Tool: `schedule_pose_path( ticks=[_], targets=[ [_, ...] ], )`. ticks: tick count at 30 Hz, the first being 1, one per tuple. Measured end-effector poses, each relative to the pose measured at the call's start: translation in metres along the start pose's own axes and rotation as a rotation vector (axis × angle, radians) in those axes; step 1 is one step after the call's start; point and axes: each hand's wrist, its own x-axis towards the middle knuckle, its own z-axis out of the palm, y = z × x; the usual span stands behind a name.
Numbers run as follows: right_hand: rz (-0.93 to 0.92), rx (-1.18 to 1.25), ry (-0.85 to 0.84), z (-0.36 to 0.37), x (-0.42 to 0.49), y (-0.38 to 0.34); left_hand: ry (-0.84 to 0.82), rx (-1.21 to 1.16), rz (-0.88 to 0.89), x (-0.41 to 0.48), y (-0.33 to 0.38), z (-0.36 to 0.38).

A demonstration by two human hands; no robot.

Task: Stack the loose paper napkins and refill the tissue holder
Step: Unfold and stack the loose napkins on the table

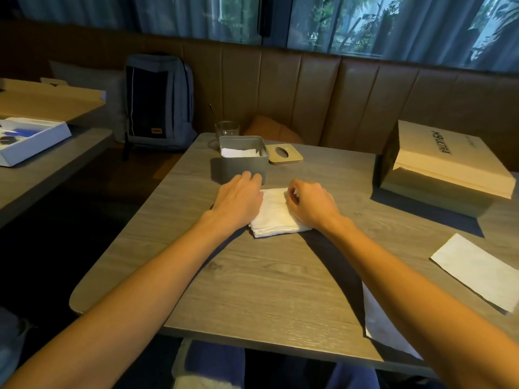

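A stack of white paper napkins (273, 213) lies on the wooden table (252, 282), just in front of the grey tissue holder (241, 167). The holder stands without its lid and has some napkins inside. Its wooden lid (284, 154) with an oval slot lies flat to its right. My left hand (238, 199) rests flat against the stack's left side, fingers reaching the holder's base. My right hand (310, 204) presses on the stack's right side with fingers curled over its far corner.
A brown paper bag (443, 161) lies at the right. Two flat white paper sheets (477, 270) sit at the right front. A glass (226, 129) stands behind the holder. A backpack (158, 102) leans on the bench; a white box (28, 138) sits on the left table.
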Motion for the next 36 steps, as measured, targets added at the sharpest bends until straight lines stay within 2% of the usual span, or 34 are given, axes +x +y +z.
schedule_pose_path(
  ticks=[4, 8, 12, 23, 26, 31, 36],
  targets=[
    [-0.048, 0.008, 0.06, -0.002, 0.006, -0.003, 0.01, 0.039, 0.081, -0.001, 0.02, 0.006],
    [-0.085, -0.089, -0.034, 0.004, 0.003, -0.007, -0.101, 0.034, 0.012, -0.001, 0.017, 0.018],
    [-0.068, -0.129, -0.028, 0.01, 0.0, -0.005, -0.179, 0.047, 0.011, -0.008, 0.009, 0.017],
    [-0.051, -0.202, -0.142, -0.001, 0.004, -0.012, -0.268, 0.076, -0.053, -0.006, 0.005, 0.002],
    [-0.039, -0.126, -0.112, -0.017, -0.001, -0.009, -0.232, 0.098, 0.004, -0.005, 0.018, -0.013],
    [0.003, -0.041, -0.116, -0.059, -0.035, 0.018, -0.217, -0.122, 0.115, -0.015, 0.066, -0.022],
    [0.049, -0.062, -0.182, -0.1, -0.089, 0.052, -0.395, -0.322, 0.25, -0.028, 0.124, -0.017]
  ],
)
